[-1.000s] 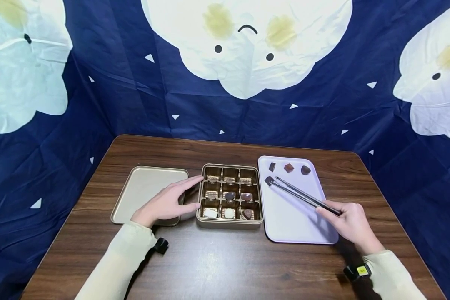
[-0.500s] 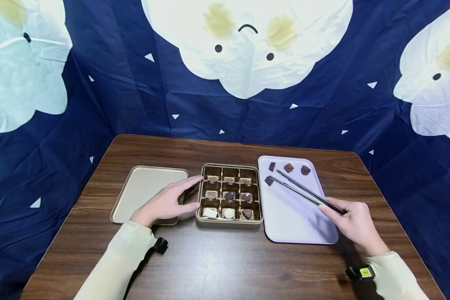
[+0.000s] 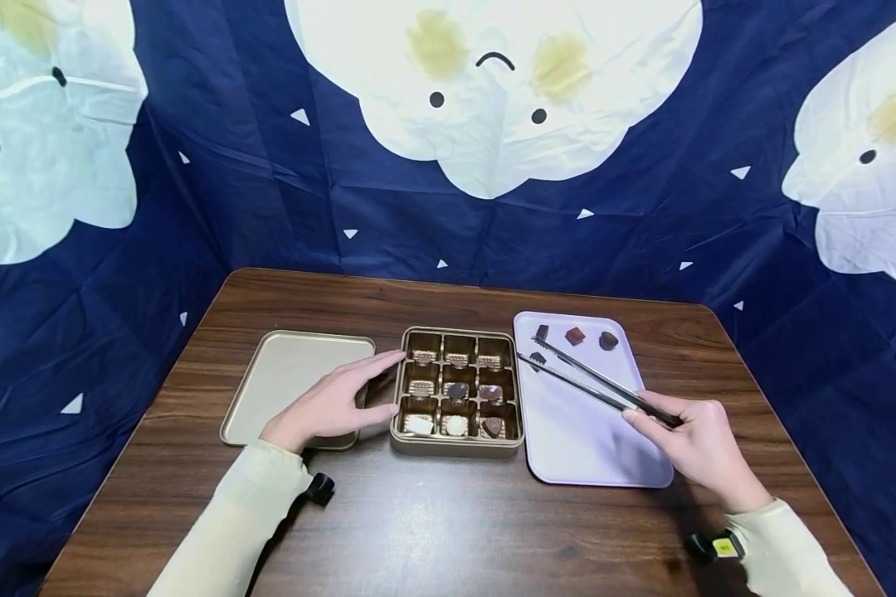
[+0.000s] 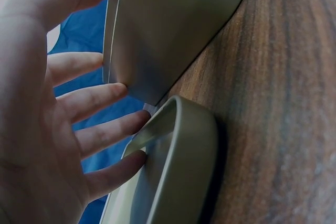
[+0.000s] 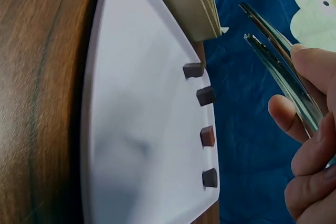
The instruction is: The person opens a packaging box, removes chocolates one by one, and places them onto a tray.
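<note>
My right hand (image 3: 705,448) grips black metal tongs (image 3: 605,388) above a pale lilac tray (image 3: 590,456). The tongs' tips (image 5: 245,22) are parted, with nothing between them in the right wrist view. In the head view they overlap a dark chocolate (image 3: 536,365) near the tray's left edge. A second dark chocolate (image 3: 542,331), a reddish-brown one (image 3: 575,336) and a rounded dark one (image 3: 608,341) lie in the back row. My left hand (image 3: 328,405) is spread at the left side of a gold tin (image 3: 455,448), thumb and fingertips right at its rim.
The tin's insert has several compartments; white chocolates (image 3: 418,424) and dark ones (image 3: 493,426) sit in the front and middle rows. The tin's lid (image 3: 280,373) lies inside-up under my left hand. A dark blue cloth (image 3: 261,191) with white clouds hangs behind the wooden table (image 3: 426,531).
The tongs' tips have spread wider and shifted slightly left over the dark chocolate at the tray's left edge. My left hand, the tin and the lid have stayed put.
</note>
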Demonstrator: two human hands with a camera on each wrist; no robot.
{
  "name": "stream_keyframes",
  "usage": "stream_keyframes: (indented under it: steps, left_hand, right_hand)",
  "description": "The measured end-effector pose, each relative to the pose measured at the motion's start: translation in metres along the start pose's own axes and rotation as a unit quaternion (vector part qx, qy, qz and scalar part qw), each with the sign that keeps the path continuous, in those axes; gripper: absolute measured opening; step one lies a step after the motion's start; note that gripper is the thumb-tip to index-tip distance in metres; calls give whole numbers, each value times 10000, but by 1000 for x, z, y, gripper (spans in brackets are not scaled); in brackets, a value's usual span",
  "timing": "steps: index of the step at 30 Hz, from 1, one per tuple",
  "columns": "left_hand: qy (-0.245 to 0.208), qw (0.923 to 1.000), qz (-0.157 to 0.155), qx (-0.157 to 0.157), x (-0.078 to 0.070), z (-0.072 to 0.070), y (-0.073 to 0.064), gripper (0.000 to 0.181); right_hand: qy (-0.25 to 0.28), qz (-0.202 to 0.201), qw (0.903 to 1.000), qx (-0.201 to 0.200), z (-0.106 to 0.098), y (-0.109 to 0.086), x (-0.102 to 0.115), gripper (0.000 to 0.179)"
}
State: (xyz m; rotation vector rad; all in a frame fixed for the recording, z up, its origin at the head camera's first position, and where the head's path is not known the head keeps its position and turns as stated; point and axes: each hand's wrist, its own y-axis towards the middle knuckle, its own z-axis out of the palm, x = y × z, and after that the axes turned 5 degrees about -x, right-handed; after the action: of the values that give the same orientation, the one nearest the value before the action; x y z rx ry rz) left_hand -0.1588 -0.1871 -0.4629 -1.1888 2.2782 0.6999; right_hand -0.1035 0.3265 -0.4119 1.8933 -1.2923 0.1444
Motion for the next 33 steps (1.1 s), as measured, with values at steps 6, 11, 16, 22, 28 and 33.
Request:
stream_keyframes:
  steps: [6,11,16,22,28,33]
  left_hand:
    - [14,10000,-28,23,-1,0,0,84]
    - [34,10000,36,-8,-1,0,0,85]
    - [31,10000,32,-7,0,0,-1,85]
    - [-12,10000,-13,-9,1,1,-2,85]
    - [33,10000,-39,20,2,1,-1,85]
    - [7,9999,-85,54,1,0,0,85]
  right_hand:
    - [97,-208,9996,139,2,7,9,30]
    - [240,-579,9973,393,5,17,17,29]
    - [339,-916,9929,681,9,26,24,28]
    - [393,-1223,9872,948,14,37,31,27]
    - [433,-1367,9828,1162,19,45,36,27]
    - [424,-1482,9800,1260,24,50,39,26]
